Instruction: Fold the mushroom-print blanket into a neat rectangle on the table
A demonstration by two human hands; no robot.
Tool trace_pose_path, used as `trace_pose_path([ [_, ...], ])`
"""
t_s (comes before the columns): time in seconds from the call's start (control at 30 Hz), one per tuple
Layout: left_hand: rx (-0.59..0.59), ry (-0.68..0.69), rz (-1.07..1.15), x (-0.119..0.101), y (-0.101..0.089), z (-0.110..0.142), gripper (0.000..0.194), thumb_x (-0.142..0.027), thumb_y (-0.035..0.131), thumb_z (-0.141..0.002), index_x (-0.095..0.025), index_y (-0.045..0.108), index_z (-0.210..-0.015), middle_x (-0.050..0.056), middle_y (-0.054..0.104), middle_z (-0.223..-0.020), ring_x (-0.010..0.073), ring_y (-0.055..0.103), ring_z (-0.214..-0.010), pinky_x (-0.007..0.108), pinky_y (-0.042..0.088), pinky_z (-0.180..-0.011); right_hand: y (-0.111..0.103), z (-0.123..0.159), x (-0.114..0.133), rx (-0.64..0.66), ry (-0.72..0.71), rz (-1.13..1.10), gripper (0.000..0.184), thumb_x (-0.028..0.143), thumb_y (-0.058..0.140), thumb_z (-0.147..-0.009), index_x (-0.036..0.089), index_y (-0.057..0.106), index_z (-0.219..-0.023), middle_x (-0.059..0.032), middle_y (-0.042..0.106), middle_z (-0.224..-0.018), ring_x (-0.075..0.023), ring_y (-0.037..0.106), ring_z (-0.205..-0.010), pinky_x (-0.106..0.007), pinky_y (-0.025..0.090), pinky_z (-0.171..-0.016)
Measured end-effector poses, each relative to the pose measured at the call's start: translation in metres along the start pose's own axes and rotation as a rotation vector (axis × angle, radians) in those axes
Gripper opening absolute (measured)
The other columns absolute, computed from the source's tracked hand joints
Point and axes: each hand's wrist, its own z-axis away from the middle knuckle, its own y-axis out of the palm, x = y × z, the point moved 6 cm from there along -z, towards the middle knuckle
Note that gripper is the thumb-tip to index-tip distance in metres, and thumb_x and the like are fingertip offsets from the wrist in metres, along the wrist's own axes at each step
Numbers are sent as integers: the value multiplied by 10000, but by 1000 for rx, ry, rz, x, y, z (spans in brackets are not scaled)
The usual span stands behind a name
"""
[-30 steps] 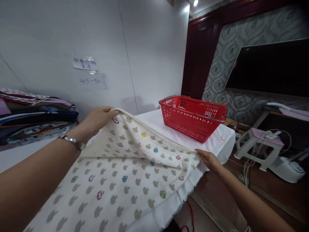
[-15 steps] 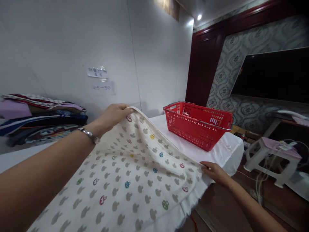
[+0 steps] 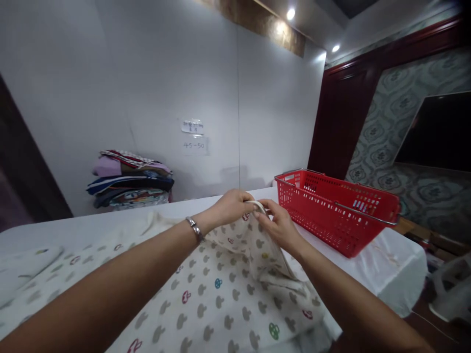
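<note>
Head view shows cream cloth [image 3: 213,314], its mushroom print grey and coloured; hands [image 3: 231,208] [image 3: 280,226] together pinch its edge.

Backed by grey wall [image 3: 110,83] w/ vert. seam [image 3: 238,108] & 2 paper signs [image 3: 194,145], topped by gold-brown strip [image 3: 253,19]. Lit by rd. ceiling lts [image 3: 290,13]. Bounded on R by dk-red wood panelling [image 3: 340,122], then patterned wallpaper [image 3: 382,127] bearing blk scrn [image 3: 437,135]. Furnished w/ wht-clothed table [image 3: 397,272], plus wht stool [image 3: 451,289] far R on dk floor [image 3: 423,326].
</note>
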Motion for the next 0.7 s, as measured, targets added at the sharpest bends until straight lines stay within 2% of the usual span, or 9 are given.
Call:
trace_pose_path([
  [0.1,9,15,8,8,0,10,238,-352,517,-720,-168,668,-723,-4,622,-598,119,534,-535,205,360,-488,14,-5,15,13,28,-79,202,329,520,-841,194,610,-961,-16,631,-830,-138,565,-719,-241,447,-635],
  [0.23,15,-5,67,17,1,29,271,-407,547,-733,-160,657,-719,-6,615,-581,112,518,-515,201,335,-462,21,4,22,75,94,-177,275,431,484,-841,186,608,-863,-2,581,-700,-124,521,-601,-221,420,-536],
  [0.33,29,27,185,29,12,44,261,-402,572,-744,-160,664,-769,-9,634,-622,121,557,-588,201,373,-518,19,18,32,113,142,-134,328,496,497,-828,189,613,-822,-5,578,-674,-130,524,-589,-217,430,-518],
  [0.43,25,76,252,53,28,61,238,-383,587,-759,-176,672,-840,-5,665,-748,135,589,-705,211,411,-608,12,36,44,167,174,-56,355,531,516,-819,194,626,-815,-14,591,-663,-144,545,-594,-218,452,-519],
  [0.53,-45,155,161,79,40,80,192,-352,588,-791,-203,673,-877,4,667,-850,147,589,-813,230,419,-704,1,57,50,244,177,-17,363,543,521,-816,203,636,-762,-25,617,-658,-156,576,-596,-215,474,-523],
  [0.63,-61,230,-12,103,47,97,172,-337,575,-825,-214,662,-908,16,664,-873,157,583,-853,285,403,-841,-14,78,44,267,163,28,345,542,543,-802,222,650,-730,-24,634,-648,-158,597,-573,-202,483,-513],
  [0.7,-86,241,-113,120,48,103,187,-336,569,-834,-216,644,-956,29,661,-928,170,579,-893,326,383,-903,-29,94,31,224,160,78,312,535,562,-788,241,655,-736,-23,640,-646,-161,601,-550,-201,480,-487],
])
